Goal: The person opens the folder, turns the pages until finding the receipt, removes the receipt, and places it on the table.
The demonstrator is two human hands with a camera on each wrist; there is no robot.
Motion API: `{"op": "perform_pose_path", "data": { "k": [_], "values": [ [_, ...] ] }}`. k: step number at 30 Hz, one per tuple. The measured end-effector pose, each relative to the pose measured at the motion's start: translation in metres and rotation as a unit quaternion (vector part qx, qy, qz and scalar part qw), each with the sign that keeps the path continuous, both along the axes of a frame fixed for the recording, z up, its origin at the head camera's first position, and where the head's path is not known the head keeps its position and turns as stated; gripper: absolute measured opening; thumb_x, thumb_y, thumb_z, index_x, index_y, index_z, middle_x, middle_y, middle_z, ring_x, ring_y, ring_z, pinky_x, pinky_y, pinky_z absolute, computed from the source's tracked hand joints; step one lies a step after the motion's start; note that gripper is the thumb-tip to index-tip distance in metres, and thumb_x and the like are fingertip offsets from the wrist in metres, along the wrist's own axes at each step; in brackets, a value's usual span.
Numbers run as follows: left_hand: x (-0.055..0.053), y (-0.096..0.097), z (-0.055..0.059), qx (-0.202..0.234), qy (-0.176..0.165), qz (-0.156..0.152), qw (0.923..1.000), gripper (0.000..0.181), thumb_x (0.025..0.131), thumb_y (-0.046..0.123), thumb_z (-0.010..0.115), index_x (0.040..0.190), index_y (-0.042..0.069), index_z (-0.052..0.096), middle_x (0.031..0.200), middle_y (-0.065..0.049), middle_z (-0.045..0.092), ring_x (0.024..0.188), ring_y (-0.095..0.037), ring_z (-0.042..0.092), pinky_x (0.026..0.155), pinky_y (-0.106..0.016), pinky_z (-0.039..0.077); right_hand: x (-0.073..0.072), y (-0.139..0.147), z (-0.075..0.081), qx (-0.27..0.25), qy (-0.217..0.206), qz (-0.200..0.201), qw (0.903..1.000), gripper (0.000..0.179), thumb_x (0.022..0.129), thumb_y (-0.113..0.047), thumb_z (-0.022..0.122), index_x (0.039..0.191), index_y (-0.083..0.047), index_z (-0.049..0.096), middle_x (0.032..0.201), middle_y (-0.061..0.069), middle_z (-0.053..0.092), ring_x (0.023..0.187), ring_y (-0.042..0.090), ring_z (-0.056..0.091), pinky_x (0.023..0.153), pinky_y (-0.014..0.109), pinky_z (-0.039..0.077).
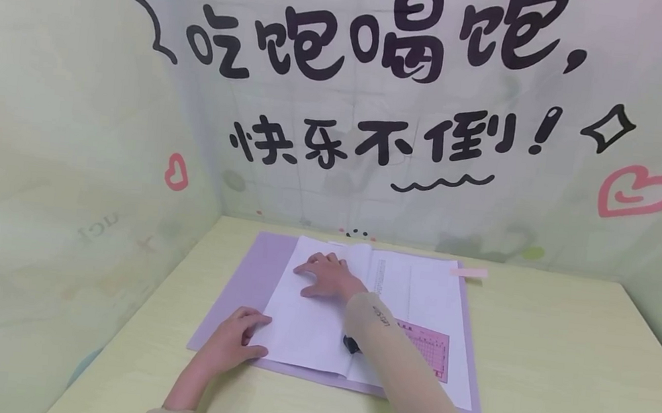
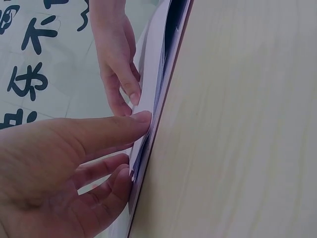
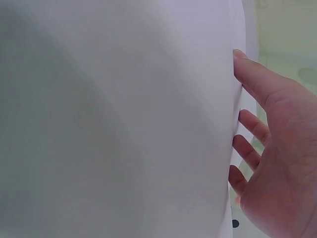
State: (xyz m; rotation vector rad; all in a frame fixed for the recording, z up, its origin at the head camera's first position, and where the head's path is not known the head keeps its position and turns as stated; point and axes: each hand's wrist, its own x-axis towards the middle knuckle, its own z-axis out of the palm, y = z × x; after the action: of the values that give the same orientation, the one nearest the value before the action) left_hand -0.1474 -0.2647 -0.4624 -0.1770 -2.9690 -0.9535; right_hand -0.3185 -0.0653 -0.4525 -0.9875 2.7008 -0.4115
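Note:
A lavender folder (image 1: 262, 263) lies spread on the table with white paper pages on it. The left-hand white page (image 1: 310, 331) is blank. My right hand (image 1: 330, 276) rests on its upper part with fingers spread; in the right wrist view the fingertips (image 3: 242, 144) touch the paper. At the page's lower left edge is my left hand (image 1: 234, 340), thumb and fingers apart. In the left wrist view the left thumb (image 2: 136, 124) lies on the page near its edge, and the other fingers reach the page's side.
On the right-hand page (image 1: 437, 286) is a pink printed card (image 1: 430, 356), partly covered by my right sleeve (image 1: 405, 373). A pale pink tab (image 1: 471, 272) sticks out at the folder's upper right. The pale wooden table (image 1: 561, 368) meets a printed cloth wall (image 1: 331, 200) behind.

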Motion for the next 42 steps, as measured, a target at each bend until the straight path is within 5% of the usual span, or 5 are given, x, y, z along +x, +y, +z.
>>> {"op": "perform_pose_path", "data": {
  "k": [20, 25, 34, 42],
  "values": [
    [-0.004, -0.002, 0.002, -0.004, 0.007, -0.009, 0.9999, 0.049, 0.074, 0.011, 0.084, 0.121, 0.004, 0.068, 0.116, -0.009, 0.059, 0.078, -0.009, 0.046, 0.068, -0.019, 0.042, -0.002, 0.003, 0.005, -0.008, -0.012, 0.001, 0.9999, 0.054, 0.093, -0.041, 0.065, 0.144, -0.034, 0.049, 0.155, 0.005, 0.040, 0.140, 0.031, 0.035, 0.114, 0.053, 0.029],
    [-0.003, -0.002, 0.002, -0.006, 0.003, -0.004, 1.0000, 0.050, 0.073, 0.011, 0.085, 0.120, 0.004, 0.068, 0.116, -0.009, 0.060, 0.077, -0.008, 0.046, 0.068, -0.019, 0.042, -0.003, 0.011, 0.008, -0.061, -0.036, 0.004, 0.9975, 0.056, 0.095, -0.038, 0.064, 0.148, -0.030, 0.045, 0.153, 0.005, 0.043, 0.143, 0.029, 0.036, 0.118, 0.056, 0.026],
    [-0.001, -0.002, 0.003, 0.010, -0.004, 0.000, 0.9999, 0.052, 0.072, 0.011, 0.085, 0.120, 0.004, 0.068, 0.120, -0.010, 0.060, 0.078, -0.009, 0.047, 0.069, -0.019, 0.044, 0.015, 0.056, 0.024, -0.222, -0.084, -0.063, 0.9693, 0.052, 0.095, -0.027, 0.066, 0.143, -0.017, 0.051, 0.145, 0.011, 0.051, 0.134, 0.030, 0.048, 0.112, 0.048, 0.040],
    [-0.002, -0.003, 0.000, 0.011, -0.001, -0.001, 0.9999, 0.053, 0.071, 0.011, 0.085, 0.121, 0.003, 0.067, 0.121, -0.011, 0.060, 0.080, -0.010, 0.048, 0.071, -0.019, 0.046, 0.041, 0.100, 0.041, -0.279, -0.061, -0.114, 0.9517, 0.046, 0.095, -0.023, 0.066, 0.138, -0.013, 0.055, 0.133, 0.016, 0.060, 0.121, 0.032, 0.057, 0.102, 0.048, 0.048]
  ]
}}
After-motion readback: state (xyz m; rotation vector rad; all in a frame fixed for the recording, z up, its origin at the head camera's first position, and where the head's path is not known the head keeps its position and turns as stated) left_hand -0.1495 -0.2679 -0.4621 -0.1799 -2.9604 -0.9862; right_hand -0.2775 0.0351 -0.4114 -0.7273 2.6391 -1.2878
